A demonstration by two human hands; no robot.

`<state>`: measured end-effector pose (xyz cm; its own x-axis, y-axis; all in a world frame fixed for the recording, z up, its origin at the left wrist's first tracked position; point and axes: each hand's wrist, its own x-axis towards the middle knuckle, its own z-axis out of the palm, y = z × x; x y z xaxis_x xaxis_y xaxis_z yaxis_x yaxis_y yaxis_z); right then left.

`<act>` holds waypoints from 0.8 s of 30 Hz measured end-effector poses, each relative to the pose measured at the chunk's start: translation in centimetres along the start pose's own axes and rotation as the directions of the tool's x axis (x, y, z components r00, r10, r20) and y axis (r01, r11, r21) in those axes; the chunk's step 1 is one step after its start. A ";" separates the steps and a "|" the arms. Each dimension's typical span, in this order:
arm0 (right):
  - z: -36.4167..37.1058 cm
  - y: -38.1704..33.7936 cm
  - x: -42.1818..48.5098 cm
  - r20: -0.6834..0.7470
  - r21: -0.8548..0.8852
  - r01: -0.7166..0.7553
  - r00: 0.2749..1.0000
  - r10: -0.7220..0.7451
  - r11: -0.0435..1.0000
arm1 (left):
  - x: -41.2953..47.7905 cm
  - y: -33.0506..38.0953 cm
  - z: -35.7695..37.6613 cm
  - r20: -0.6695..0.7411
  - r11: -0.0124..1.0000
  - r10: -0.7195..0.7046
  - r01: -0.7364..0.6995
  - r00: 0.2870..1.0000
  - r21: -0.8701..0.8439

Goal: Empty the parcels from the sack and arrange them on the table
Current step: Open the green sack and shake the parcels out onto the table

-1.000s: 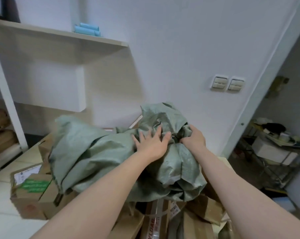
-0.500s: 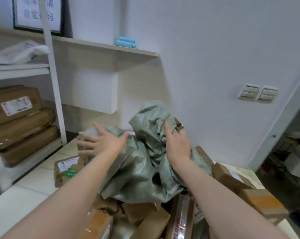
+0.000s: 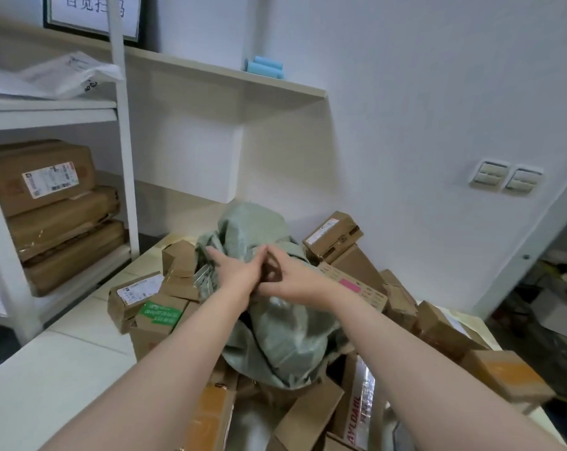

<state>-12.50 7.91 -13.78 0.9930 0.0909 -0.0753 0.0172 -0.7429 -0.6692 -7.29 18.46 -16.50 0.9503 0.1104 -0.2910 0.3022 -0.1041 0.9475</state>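
Both hands meet on top of the crumpled green woven sack [image 3: 275,340]. The left hand [image 3: 240,271] lies flat on the cloth with its fingers straight. The right hand [image 3: 297,283] reaches in from the other side, fingers also stretched out, and its fingertips touch those of the left. Neither hand grips a fold that I can make out.

The sack sits slumped on a heap of cardboard parcels [image 3: 438,330] on the pale surface [image 3: 64,369], near the wall. A box with a green label [image 3: 158,312] lies just left of the sack, and a box with a pink label [image 3: 350,284] just right of it. Another box [image 3: 334,236] leans at the back.

To the left stands a white rack [image 3: 126,157] stacked with brown packages [image 3: 44,177]. Blue rolls [image 3: 264,68] rest on a wall shelf [image 3: 227,79], and two light switches [image 3: 506,179] sit on the wall to the right.
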 end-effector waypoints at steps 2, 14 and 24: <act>-1.5 1.0 -0.8 -0.182 -0.016 -0.022 0.983 0.018 1.000 | 1.1 -1.1 -0.5 -0.062 0.986 -0.091 0.099 0.994 0.137; -9.1 8.9 -1.9 -0.099 0.529 -0.238 0.936 0.338 0.814 | -3.4 5.0 4.9 -0.034 0.920 0.320 -0.302 0.947 0.248; -10.7 8.3 1.9 -0.081 0.854 -0.054 0.969 0.234 0.517 | -0.3 9.3 4.1 0.056 0.864 0.490 -0.476 0.870 -0.168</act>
<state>-9.22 -5.20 -11.60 0.9755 -0.1394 -0.1703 -0.1445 0.1776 -0.9734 -4.48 13.41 -8.17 0.9789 -0.0106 0.2038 -0.2035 0.0233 0.9788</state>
